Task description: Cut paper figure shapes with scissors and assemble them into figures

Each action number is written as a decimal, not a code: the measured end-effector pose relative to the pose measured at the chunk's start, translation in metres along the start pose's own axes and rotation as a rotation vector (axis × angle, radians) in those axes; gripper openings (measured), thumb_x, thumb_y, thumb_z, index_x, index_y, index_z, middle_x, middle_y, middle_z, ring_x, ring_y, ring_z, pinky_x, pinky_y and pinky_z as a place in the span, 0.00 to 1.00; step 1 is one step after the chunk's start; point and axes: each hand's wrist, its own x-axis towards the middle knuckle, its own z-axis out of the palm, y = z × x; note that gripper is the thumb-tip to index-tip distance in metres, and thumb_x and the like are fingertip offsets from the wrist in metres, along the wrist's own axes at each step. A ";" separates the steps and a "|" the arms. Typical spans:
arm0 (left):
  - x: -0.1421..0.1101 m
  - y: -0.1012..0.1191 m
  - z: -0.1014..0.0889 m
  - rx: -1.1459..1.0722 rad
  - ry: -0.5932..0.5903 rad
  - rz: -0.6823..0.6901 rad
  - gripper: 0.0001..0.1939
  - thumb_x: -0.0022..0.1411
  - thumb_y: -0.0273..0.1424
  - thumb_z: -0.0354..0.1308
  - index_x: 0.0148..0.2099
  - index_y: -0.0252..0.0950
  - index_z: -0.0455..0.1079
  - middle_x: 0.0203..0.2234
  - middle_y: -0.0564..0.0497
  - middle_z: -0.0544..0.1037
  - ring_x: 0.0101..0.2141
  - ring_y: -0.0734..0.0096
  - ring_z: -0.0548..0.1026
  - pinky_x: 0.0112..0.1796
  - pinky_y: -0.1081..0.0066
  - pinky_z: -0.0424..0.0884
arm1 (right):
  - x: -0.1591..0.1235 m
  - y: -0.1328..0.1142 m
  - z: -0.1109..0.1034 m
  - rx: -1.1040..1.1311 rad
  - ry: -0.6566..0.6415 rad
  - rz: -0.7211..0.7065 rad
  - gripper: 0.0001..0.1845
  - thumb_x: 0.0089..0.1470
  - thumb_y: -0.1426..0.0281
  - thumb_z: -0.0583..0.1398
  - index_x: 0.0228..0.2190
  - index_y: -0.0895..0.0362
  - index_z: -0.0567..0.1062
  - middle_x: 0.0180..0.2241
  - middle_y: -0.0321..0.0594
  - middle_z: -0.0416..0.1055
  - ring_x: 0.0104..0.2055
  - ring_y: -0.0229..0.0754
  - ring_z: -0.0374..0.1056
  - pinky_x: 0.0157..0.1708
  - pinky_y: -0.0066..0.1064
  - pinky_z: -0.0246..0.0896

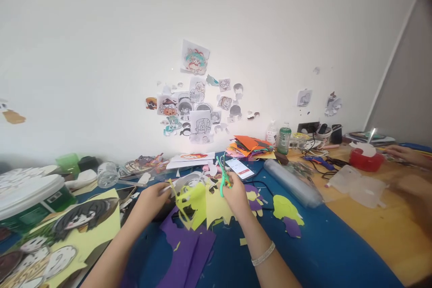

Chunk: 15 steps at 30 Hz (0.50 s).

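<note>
My right hand (236, 197) is closed around a pair of teal-handled scissors (223, 176), whose blades meet a yellow-green sheet of foam (199, 202). My left hand (150, 200) pinches the left edge of that same sheet and holds it above the blue table cover (320, 252). A white bracelet (263, 254) sits on my right wrist. Purple sheets (189, 247) lie under the yellow one.
Yellow and purple offcuts (286, 213) lie to the right. A phone (239, 168), a clear roll (292, 183), bottles (284, 138), stacked coloured sheets (251, 146) and a red bowl (366, 160) stand behind. Another person's hands (407, 155) are at far right. Cartoon cutouts (60, 234) lie left.
</note>
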 end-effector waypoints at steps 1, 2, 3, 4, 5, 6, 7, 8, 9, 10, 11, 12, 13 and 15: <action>0.002 -0.002 -0.001 -0.061 0.002 -0.044 0.15 0.47 0.38 0.51 0.35 0.36 0.71 0.18 0.50 0.77 0.27 0.58 0.75 0.27 0.70 0.67 | -0.001 0.000 0.002 0.022 -0.022 0.010 0.20 0.38 0.66 0.60 0.37 0.56 0.70 0.34 0.43 0.70 0.34 0.46 0.68 0.28 0.33 0.63; 0.003 -0.004 -0.001 -0.121 -0.002 -0.070 0.16 0.47 0.38 0.52 0.37 0.35 0.71 0.18 0.50 0.76 0.26 0.59 0.75 0.26 0.70 0.68 | -0.002 -0.001 0.005 0.055 -0.053 0.019 0.20 0.37 0.66 0.61 0.37 0.56 0.69 0.34 0.43 0.71 0.34 0.47 0.68 0.29 0.34 0.63; 0.003 -0.006 -0.001 -0.176 -0.001 -0.078 0.17 0.47 0.39 0.53 0.37 0.35 0.70 0.17 0.50 0.76 0.25 0.60 0.75 0.26 0.70 0.68 | -0.003 -0.002 0.008 0.101 -0.096 0.028 0.20 0.37 0.66 0.62 0.37 0.56 0.69 0.34 0.43 0.71 0.35 0.47 0.68 0.30 0.34 0.63; 0.003 -0.006 0.000 -0.222 0.005 -0.072 0.18 0.47 0.39 0.53 0.38 0.34 0.70 0.16 0.51 0.75 0.24 0.61 0.75 0.26 0.70 0.68 | -0.006 -0.004 0.011 0.162 -0.156 0.034 0.21 0.37 0.66 0.62 0.37 0.56 0.68 0.35 0.44 0.71 0.36 0.47 0.68 0.31 0.34 0.63; 0.002 -0.004 0.001 -0.260 0.019 -0.058 0.18 0.46 0.39 0.53 0.38 0.34 0.69 0.15 0.52 0.75 0.23 0.62 0.74 0.27 0.70 0.68 | -0.010 -0.007 0.014 0.233 -0.228 0.036 0.21 0.38 0.66 0.62 0.38 0.57 0.67 0.35 0.44 0.71 0.37 0.46 0.68 0.32 0.34 0.63; 0.001 -0.002 0.003 -0.290 0.032 -0.039 0.18 0.46 0.39 0.54 0.39 0.34 0.69 0.16 0.52 0.75 0.22 0.63 0.74 0.27 0.70 0.68 | -0.014 -0.010 0.018 0.307 -0.304 0.032 0.22 0.38 0.67 0.62 0.39 0.57 0.66 0.36 0.43 0.71 0.38 0.46 0.68 0.33 0.34 0.64; -0.001 0.002 0.005 -0.311 0.048 -0.018 0.18 0.46 0.38 0.54 0.38 0.34 0.70 0.17 0.52 0.75 0.22 0.64 0.74 0.27 0.71 0.68 | -0.020 -0.013 0.023 0.373 -0.383 0.022 0.23 0.39 0.67 0.63 0.40 0.56 0.66 0.37 0.43 0.70 0.38 0.45 0.68 0.35 0.34 0.64; -0.003 0.005 0.007 -0.319 0.063 0.004 0.17 0.45 0.37 0.54 0.37 0.34 0.70 0.20 0.52 0.76 0.22 0.65 0.73 0.27 0.71 0.68 | -0.025 -0.015 0.028 0.415 -0.447 0.011 0.24 0.38 0.68 0.63 0.41 0.56 0.65 0.39 0.42 0.70 0.39 0.44 0.68 0.36 0.33 0.63; -0.005 0.010 0.009 -0.313 0.075 0.030 0.15 0.45 0.36 0.54 0.35 0.35 0.70 0.23 0.52 0.77 0.22 0.66 0.73 0.27 0.71 0.68 | -0.031 -0.016 0.034 0.429 -0.495 -0.005 0.26 0.37 0.69 0.64 0.41 0.56 0.65 0.40 0.42 0.69 0.40 0.44 0.67 0.37 0.33 0.63; -0.007 0.013 0.010 -0.302 0.086 0.058 0.13 0.45 0.35 0.53 0.34 0.35 0.71 0.25 0.52 0.77 0.24 0.66 0.74 0.28 0.72 0.68 | -0.037 -0.017 0.039 0.416 -0.531 -0.020 0.27 0.36 0.70 0.65 0.42 0.55 0.65 0.41 0.42 0.69 0.41 0.44 0.67 0.38 0.33 0.63; -0.008 0.017 0.012 -0.291 0.100 0.083 0.12 0.45 0.35 0.53 0.33 0.35 0.71 0.27 0.52 0.77 0.26 0.65 0.74 0.29 0.72 0.68 | -0.043 -0.016 0.045 0.377 -0.560 -0.028 0.28 0.35 0.71 0.65 0.42 0.55 0.65 0.40 0.41 0.69 0.41 0.44 0.67 0.37 0.32 0.63; -0.009 0.019 0.012 -0.279 0.114 0.096 0.12 0.45 0.35 0.53 0.32 0.36 0.71 0.26 0.51 0.77 0.27 0.64 0.74 0.29 0.72 0.68 | -0.048 -0.014 0.050 0.328 -0.587 -0.039 0.29 0.34 0.71 0.65 0.42 0.55 0.66 0.39 0.40 0.69 0.40 0.44 0.67 0.35 0.32 0.63; -0.010 0.020 0.011 -0.265 0.136 0.093 0.12 0.46 0.37 0.54 0.32 0.35 0.70 0.25 0.51 0.77 0.28 0.63 0.74 0.29 0.71 0.68 | -0.053 -0.012 0.054 0.281 -0.619 -0.050 0.28 0.34 0.71 0.65 0.42 0.54 0.67 0.38 0.40 0.70 0.39 0.44 0.67 0.32 0.30 0.64; -0.011 0.020 0.008 -0.249 0.189 0.040 0.15 0.48 0.40 0.54 0.33 0.35 0.70 0.19 0.52 0.75 0.25 0.62 0.74 0.28 0.70 0.67 | -0.061 -0.008 0.058 0.182 -0.686 -0.075 0.28 0.34 0.71 0.65 0.41 0.53 0.68 0.36 0.38 0.70 0.35 0.44 0.68 0.27 0.28 0.63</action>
